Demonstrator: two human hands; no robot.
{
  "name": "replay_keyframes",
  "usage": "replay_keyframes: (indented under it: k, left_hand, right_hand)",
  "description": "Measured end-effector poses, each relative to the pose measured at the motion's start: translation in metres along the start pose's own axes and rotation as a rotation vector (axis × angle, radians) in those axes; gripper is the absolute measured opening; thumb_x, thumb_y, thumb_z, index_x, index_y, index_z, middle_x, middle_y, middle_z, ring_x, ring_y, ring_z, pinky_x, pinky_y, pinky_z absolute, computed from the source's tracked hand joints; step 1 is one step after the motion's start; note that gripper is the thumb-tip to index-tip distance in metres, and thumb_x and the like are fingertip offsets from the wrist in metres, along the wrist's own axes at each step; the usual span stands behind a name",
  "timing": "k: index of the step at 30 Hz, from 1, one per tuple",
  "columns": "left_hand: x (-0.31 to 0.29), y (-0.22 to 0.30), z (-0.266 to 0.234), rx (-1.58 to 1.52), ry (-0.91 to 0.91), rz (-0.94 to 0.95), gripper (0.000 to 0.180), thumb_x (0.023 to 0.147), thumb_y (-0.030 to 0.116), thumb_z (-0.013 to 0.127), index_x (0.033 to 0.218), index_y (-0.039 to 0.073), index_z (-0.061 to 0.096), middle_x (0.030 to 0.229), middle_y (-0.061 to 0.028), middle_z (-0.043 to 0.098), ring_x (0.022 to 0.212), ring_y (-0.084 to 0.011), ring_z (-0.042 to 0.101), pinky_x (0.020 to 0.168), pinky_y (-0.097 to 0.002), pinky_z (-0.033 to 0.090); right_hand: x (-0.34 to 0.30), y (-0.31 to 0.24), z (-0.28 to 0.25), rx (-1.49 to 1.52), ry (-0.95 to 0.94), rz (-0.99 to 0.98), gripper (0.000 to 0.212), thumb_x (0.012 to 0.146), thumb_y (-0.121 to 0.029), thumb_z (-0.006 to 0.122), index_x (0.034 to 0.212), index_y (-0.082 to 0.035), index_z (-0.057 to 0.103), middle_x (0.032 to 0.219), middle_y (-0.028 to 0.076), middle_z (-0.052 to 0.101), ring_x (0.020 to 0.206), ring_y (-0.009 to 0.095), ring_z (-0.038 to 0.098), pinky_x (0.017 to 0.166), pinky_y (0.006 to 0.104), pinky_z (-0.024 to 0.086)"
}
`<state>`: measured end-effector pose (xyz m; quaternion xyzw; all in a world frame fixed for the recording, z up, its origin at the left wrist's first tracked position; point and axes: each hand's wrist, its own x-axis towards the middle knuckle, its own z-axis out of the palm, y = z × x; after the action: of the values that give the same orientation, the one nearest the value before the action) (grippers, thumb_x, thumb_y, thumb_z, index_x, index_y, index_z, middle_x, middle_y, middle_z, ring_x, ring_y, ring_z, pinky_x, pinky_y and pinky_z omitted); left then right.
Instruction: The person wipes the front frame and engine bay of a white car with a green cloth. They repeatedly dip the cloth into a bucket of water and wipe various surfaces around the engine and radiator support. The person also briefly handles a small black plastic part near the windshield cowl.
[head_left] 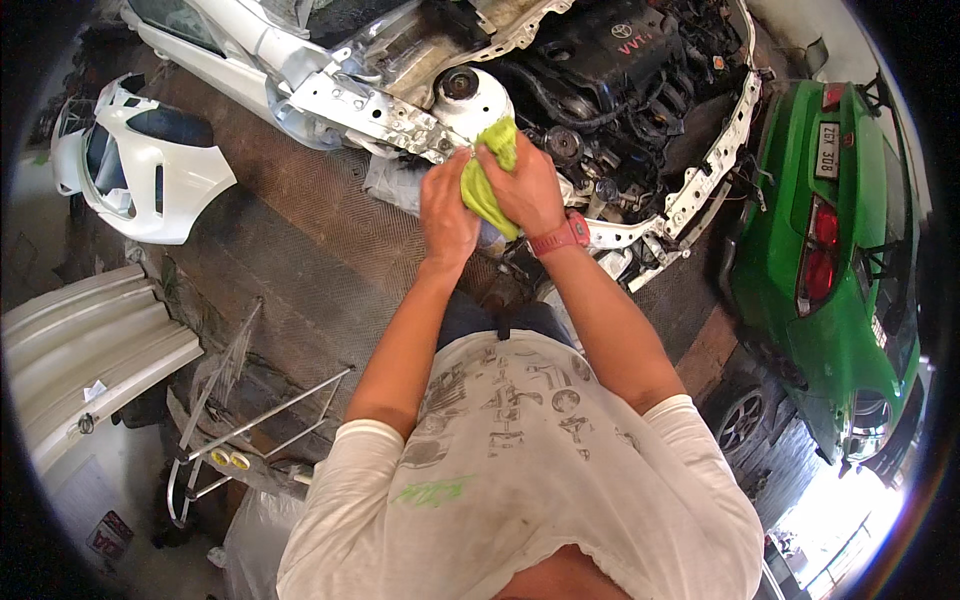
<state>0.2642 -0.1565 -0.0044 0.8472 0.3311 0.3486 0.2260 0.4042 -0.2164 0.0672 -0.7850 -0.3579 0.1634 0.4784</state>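
Observation:
A yellow-green cloth (487, 196) is bunched between my two hands, over the white edge of a stripped car's open engine bay. My right hand (530, 187) grips it, with the thumb side toward the middle and some cloth sticking up past the fingers. On the cloth's left side, my left hand (449, 212) is closed with its fingers curled against it; the fingertips are hidden. Just beyond the hands stands the white strut tower (478, 103) with its dark round mount. The white inner fender rail (385, 122) runs off to the left.
A dark engine (610, 60) fills the bay at the far side, bordered by a bare white front frame (720, 150). At left lies a white bumper cover (165, 180) near a metal stand (265, 420). A green car (840, 270) is parked at right.

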Motion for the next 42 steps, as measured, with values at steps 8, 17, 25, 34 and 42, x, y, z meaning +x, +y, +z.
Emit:
replay_keyframes:
  k: [8,17,25,34,42]
  left_hand:
    - [-0.006,-0.011,0.028,0.349,-0.542,0.040,0.069,0.100,0.017,0.063,0.164,0.000,0.043,0.172,-0.0172,0.043,0.160,-0.0308,0.040,0.118,-0.0515,0.042]
    - [-0.013,0.033,-0.030,-0.739,-0.625,-0.870,0.060,0.116,0.044,0.048,0.161,0.006,0.052,0.158,-0.0111,0.061,0.140,-0.0282,0.061,0.115,-0.0498,0.047]
    - [-0.014,0.030,-0.011,-1.507,-0.539,-0.866,0.056,0.112,0.048,0.059,0.153,0.011,0.055,0.144,-0.0048,0.065,0.130,-0.0174,0.062,0.112,-0.0379,0.049]
    - [0.042,0.004,-0.030,-1.156,-0.134,-0.656,0.062,0.088,0.038,0.093,0.132,0.011,0.059,0.123,-0.0062,0.070,0.113,-0.0209,0.070,0.094,-0.0379,0.060]
    - [0.135,-0.002,-0.041,-0.142,-0.447,0.140,0.061,0.077,0.013,0.086,0.135,0.015,0.068,0.109,-0.0154,0.073,0.102,-0.0400,0.072,0.091,-0.0454,0.060]
  right_hand:
    - [-0.002,0.015,-0.051,0.119,0.119,0.110,0.029,0.103,-0.025,0.076,0.121,-0.002,0.073,0.110,0.009,0.081,0.100,0.018,0.076,0.091,0.0342,0.058]
    - [-0.074,0.097,-0.096,0.246,0.246,0.417,0.057,0.107,-0.044,0.071,0.139,0.001,0.058,0.127,0.016,0.074,0.111,0.024,0.073,0.096,0.0389,0.057]
    - [-0.058,0.009,-0.059,-0.132,-0.315,0.007,0.069,0.109,-0.047,0.063,0.161,-0.003,0.051,0.125,0.026,0.073,0.114,0.033,0.069,0.101,0.0431,0.053]
    - [0.000,-0.020,-0.082,0.814,0.052,0.249,0.039,0.112,-0.009,0.055,0.150,-0.016,0.062,0.135,0.015,0.070,0.110,0.021,0.074,0.071,0.0349,0.072]
    - [0.037,0.077,0.031,-0.144,-0.084,0.063,0.040,0.087,-0.014,0.083,0.125,-0.008,0.071,0.122,0.027,0.075,0.105,0.044,0.074,0.091,0.0505,0.060]
